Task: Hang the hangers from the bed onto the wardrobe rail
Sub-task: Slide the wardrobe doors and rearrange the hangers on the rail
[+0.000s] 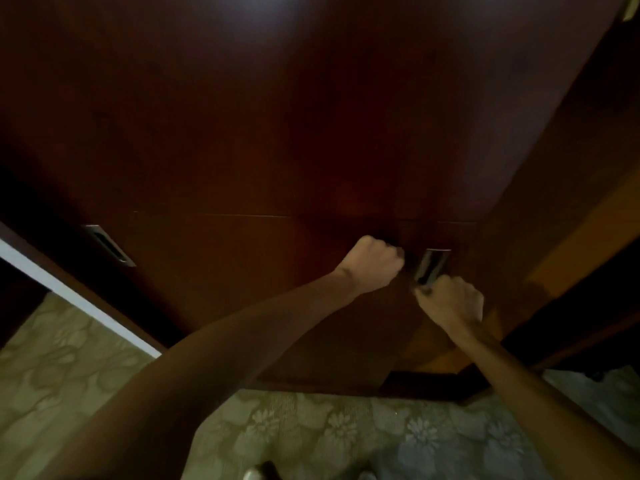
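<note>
A dark brown wooden wardrobe (277, 133) fills the head view, its doors closed. My left hand (372, 263) is curled at the edge of the left door, its fingertips hooked into a handle that it hides. My right hand (450, 299) grips the lower end of a metal recessed handle (431, 266) on the right door. No hangers, bed or rail are in view.
Another recessed metal handle (109, 244) sits on the door further left. A white strip (69, 292) runs along the wardrobe's left base. Floral patterned flooring (329, 438) lies below. A lighter wooden panel (571, 244) stands at the right.
</note>
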Tool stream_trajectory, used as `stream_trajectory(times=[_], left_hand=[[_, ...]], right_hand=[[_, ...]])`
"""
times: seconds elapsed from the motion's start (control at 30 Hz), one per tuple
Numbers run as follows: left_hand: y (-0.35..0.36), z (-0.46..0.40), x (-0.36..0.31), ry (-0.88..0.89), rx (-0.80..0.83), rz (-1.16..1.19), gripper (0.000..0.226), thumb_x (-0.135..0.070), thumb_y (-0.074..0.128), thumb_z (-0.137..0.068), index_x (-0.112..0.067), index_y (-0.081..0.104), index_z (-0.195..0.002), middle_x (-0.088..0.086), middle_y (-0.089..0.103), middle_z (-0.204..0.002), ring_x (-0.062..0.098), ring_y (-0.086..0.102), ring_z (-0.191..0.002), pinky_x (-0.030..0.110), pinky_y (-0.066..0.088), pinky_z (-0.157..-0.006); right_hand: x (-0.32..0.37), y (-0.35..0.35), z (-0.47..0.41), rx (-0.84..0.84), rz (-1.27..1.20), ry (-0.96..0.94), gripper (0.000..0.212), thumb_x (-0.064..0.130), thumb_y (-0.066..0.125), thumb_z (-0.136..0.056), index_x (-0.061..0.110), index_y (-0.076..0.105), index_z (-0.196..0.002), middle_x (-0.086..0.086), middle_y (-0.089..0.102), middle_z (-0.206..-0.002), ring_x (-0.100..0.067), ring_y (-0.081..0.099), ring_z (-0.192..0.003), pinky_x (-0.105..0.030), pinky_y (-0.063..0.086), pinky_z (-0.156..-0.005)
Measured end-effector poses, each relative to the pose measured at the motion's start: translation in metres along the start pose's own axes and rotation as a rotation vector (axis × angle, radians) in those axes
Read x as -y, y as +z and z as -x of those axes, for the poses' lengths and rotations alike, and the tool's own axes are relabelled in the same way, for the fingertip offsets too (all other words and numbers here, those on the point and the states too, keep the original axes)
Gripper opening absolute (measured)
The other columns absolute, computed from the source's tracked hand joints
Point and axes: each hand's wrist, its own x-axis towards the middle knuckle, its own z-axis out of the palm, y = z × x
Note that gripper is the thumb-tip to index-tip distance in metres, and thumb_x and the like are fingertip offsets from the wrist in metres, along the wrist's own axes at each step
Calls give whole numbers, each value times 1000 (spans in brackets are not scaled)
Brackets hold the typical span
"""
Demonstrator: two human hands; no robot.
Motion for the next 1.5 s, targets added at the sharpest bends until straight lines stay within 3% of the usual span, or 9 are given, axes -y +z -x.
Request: stream_trajectory(times=[0.13,0.33,0.57,0.67,0.83,0.93,1.1,1.23,1.5], left_hand=[[50,72,49,-177,-65,151,29,-34,46,-104,-18,68,-92,-8,55,-66,12,41,-48,29,29,-49],[116,213,150,-415,-21,201,38,-39,32,-107,-15,62,-105,-4,61,-76,18,64,-67,32,40,-59],[167,341,244,-670,86,233,35,-35,41,-103,-11,66,-103,6,73,-91,29,72,-82,34,37,-59],[185,359,271,-789,128,341,35,-32,45,-102,-8,70,-97,9,72,-94,29,71,-83,33,38,-59],[201,368,300,-959,177,551,25,-24,56,-98,-6,70,-106,9,71,-98,27,71,-88,32,47,-59],[206,371,316,-1035,205,600,23,-22,63,-95,-6,69,-111,9,70,-106,26,70,-96,30,47,-65],[210,369,319,-1122,133,711,22,-20,64,-95,-5,70,-109,10,70,-104,27,70,-95,35,57,-73],[213,370,317,-1161,75,809,22,-22,64,-95,-4,69,-107,10,69,-104,28,69,-95,36,53,-71],[215,375,314,-1201,-9,919,22,-18,67,-92,-2,68,-108,12,68,-107,30,67,-98,33,46,-69]], right_hand=[[80,18,24,32,-36,-149,58,67,44,-95,21,59,-63,6,60,-61,-11,60,-57,-28,52,-61],[270,47,61,68,-164,-322,53,63,49,-94,21,61,-64,6,61,-62,-15,64,-62,-36,57,-71],[447,56,89,31,-162,-347,45,58,53,-94,22,62,-68,2,66,-71,-19,67,-69,-37,56,-73],[477,51,89,14,-128,-282,44,56,52,-97,20,63,-72,2,65,-71,-19,67,-71,-35,54,-72],[496,49,88,-36,-65,-198,47,56,49,-98,20,56,-68,1,65,-73,-20,67,-73,-34,53,-71],[503,49,89,-53,-43,-167,45,54,49,-99,18,64,-77,-2,69,-77,-23,70,-76,-36,56,-71],[510,52,92,-64,-26,-167,43,50,48,-100,15,69,-86,-3,70,-80,-23,70,-78,-37,56,-72],[506,53,92,-79,-6,-155,44,50,47,-101,15,69,-85,-3,69,-78,-23,70,-77,-35,54,-68],[574,60,97,-70,-66,-365,38,43,50,-99,12,72,-97,-9,72,-97,-30,70,-93,-39,54,-80]])
